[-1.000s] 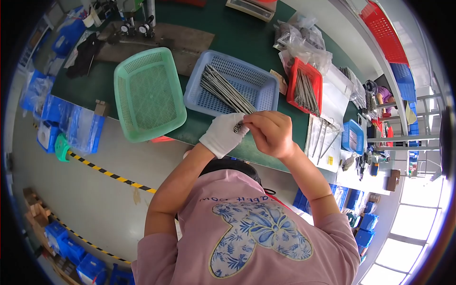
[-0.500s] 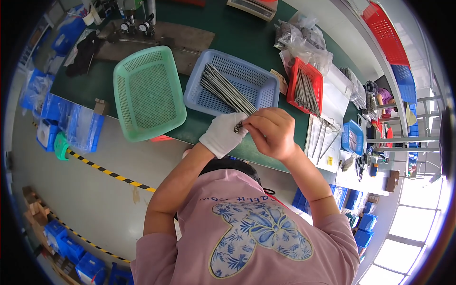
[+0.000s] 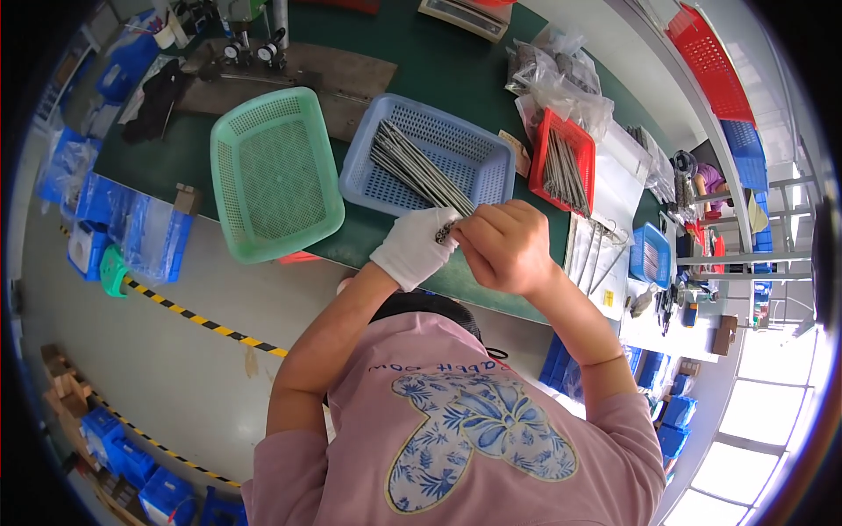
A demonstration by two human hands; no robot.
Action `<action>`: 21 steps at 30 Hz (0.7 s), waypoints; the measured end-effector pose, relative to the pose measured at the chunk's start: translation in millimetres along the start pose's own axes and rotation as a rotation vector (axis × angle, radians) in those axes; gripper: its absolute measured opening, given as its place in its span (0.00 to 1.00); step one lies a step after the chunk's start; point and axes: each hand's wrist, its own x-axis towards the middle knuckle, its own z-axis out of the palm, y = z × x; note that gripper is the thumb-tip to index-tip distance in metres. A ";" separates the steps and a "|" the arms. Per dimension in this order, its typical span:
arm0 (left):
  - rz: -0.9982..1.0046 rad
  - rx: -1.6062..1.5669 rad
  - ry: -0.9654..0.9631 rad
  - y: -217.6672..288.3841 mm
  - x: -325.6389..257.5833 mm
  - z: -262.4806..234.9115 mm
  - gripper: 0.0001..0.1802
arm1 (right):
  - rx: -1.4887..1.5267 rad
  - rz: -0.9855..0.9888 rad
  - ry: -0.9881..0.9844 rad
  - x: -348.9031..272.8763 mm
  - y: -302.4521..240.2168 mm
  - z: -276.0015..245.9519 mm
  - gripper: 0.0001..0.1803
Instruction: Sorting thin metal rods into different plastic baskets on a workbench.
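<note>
My left hand (image 3: 416, 248), in a white glove, is closed around a bundle of thin metal rods (image 3: 421, 167). The round, dark-centred rod ends (image 3: 445, 232) show at the glove's finger side. From there the bundle slants up and left over the blue mesh basket (image 3: 355, 180); the glove hides part of it. My bare right hand (image 3: 509, 245) has thumb and fingers pinched together right at the rod ends. What those fingertips hold, if anything, is too small to make out.
A green mesh basket (image 3: 219, 184) stands left of the blue one. To the right, a red basket (image 3: 589, 149) holds more rods. Behind it lie clear plastic bags (image 3: 570, 88). A metal fixture with dial gauges (image 3: 266, 53) stands at the back left. Another person (image 3: 710, 182) is at the far right.
My right hand has turned slightly and shifted a little, still at the rod ends. My left hand and the bundle stay nearly in place.
</note>
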 end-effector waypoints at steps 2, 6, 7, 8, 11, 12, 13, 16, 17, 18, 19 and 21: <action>0.002 0.003 0.000 -0.2 0.3 0.8 0.04 | 0.053 0.003 0.014 -2.9 3.6 3.5 0.07; 0.005 -0.032 0.012 2.2 0.7 2.0 0.04 | 0.117 0.023 0.046 -8.5 4.5 7.7 0.07; 0.002 -0.053 0.011 2.8 0.0 2.1 0.04 | 0.117 0.022 0.048 -8.9 3.4 7.7 0.07; 0.002 -0.052 0.011 2.3 -0.7 2.1 0.04 | 0.121 0.029 0.043 -9.1 2.2 7.5 0.07; 0.013 0.005 0.015 -2.0 -1.6 2.4 0.04 | 0.114 0.038 0.031 -7.3 1.3 8.4 0.07; 0.002 0.003 0.014 -4.4 -1.6 3.0 0.04 | 0.104 0.042 0.022 -6.5 1.3 8.7 0.07; -0.009 0.001 0.013 -4.0 -0.5 2.4 0.04 | 0.102 0.041 0.024 -8.1 2.2 9.9 0.07; 0.000 0.008 -0.030 2.7 -1.4 0.8 0.05 | 0.073 -0.020 0.078 -14.8 4.2 15.9 0.08; -0.002 0.008 -0.029 4.5 -1.8 0.4 0.05 | 0.080 -0.023 0.117 -15.5 3.4 17.4 0.08; -0.013 0.031 -0.036 6.1 -2.1 0.2 0.05 | 0.088 -0.025 0.156 -16.0 2.5 18.2 0.08; -0.026 0.051 -0.043 5.8 -2.8 0.2 0.05 | 0.091 -0.025 0.152 -17.0 1.7 18.4 0.08; -0.004 0.068 -0.049 3.8 -4.9 0.6 0.05 | 0.102 -0.038 0.128 -19.5 0.1 17.9 0.08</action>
